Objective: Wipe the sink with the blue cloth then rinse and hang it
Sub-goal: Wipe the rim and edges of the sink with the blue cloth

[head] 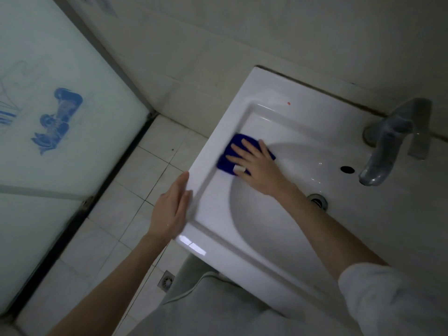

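Sink (pixel 242 98) white, blue cloth (pixel 226 161) inside, tiled floor (pixel 135 190)

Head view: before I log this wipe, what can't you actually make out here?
- Blue cloth: mostly hidden under the right hand, its left edge motion-blurred.
- Drain: partly covered by the right forearm.
- Faucet: blurred; whether water is running cannot be told.
- Sink: its right end is cut off by the frame edge.
- Left hand: touching the rim or just beside it is unclear.
- Hanging spot: none in view.
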